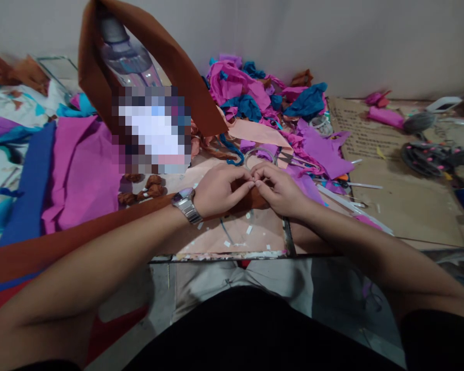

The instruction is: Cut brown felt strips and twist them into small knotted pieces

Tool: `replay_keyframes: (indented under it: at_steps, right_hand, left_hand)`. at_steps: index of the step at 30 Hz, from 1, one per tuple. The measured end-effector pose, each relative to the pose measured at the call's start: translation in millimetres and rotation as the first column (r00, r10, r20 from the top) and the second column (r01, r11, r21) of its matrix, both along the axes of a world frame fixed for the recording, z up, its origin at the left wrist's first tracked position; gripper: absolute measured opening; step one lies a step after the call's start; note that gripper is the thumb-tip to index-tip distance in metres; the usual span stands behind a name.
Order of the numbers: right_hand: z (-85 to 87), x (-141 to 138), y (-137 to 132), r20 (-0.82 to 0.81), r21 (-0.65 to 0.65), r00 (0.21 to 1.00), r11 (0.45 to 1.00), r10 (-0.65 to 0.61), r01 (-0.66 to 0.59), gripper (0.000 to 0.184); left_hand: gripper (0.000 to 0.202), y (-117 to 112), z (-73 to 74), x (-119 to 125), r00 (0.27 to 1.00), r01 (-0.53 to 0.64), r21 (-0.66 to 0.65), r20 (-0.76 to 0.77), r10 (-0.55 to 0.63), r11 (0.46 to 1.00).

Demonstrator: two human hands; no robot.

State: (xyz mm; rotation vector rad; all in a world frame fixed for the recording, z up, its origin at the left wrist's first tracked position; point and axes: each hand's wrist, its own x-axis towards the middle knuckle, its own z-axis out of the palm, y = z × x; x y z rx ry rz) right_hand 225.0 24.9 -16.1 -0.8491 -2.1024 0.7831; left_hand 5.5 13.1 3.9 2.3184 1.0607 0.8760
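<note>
My left hand (218,189), with a metal watch (186,205) on its wrist, and my right hand (279,189) meet at the fingertips above the table. Both are closed in a pinch on the edge of a brown fabric strip (251,200). From there the strip runs left beneath my left forearm. My fingers hide the exact spot they grip. Several small brown knotted fabric balls (153,187) lie left of my left hand. Just beyond my fingers are a clear ring-shaped roll (261,154) and scissors (294,159).
A bottle (129,59) stands behind a blurred patch, with a brown band (178,56) arched around it. Magenta, teal and purple scraps (239,85) heap against the wall. Folded magenta fabric (83,175) and blue fabric (29,180) lie left; cardboard (421,201) lies right.
</note>
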Motion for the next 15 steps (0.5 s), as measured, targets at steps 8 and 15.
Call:
replay_keyframes:
  at_steps: [8,15]
  right_hand:
    - [12.8,6,0,0.055,0.141,0.998,0.990,-0.028,0.020,0.002]
    - [6.2,2,0,0.008,0.038,1.000,0.999,-0.016,0.016,0.009]
  left_hand:
    - [0.028,3,-2.0,-2,1.000,-0.025,-0.015,-0.009,0.025,1.000]
    - [0.027,0,-1.3,1,1.000,-0.008,0.037,-0.021,0.008,0.999]
